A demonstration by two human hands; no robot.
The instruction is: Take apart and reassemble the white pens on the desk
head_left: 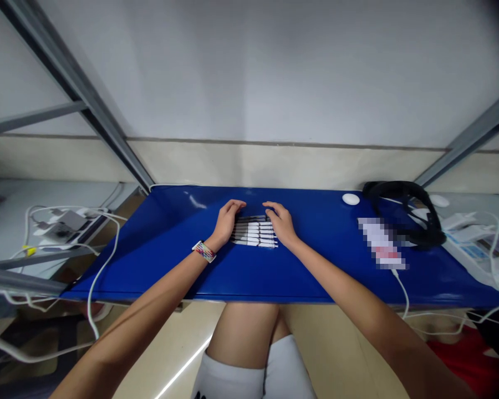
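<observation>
Several white pens (255,234) lie side by side in a row on the blue tabletop (241,277), with darker ones along the far side of the row. At the row's left end is my left hand (228,221), its fingers curved inward and bent toward the far side, holding nothing that I can make out. My right hand (281,221) rests against the right end of the row, thumb and fingers apart and curved around the far right corner. A patterned band is on my left wrist.
On the right lie a white oval object (350,199), a blurred-out phone-like item (381,244) with a white cable, and a black strap-like headset (430,221). Power strips with cables (72,227) sit left, another (478,249) right. Metal posts stand at both sides, a wall behind.
</observation>
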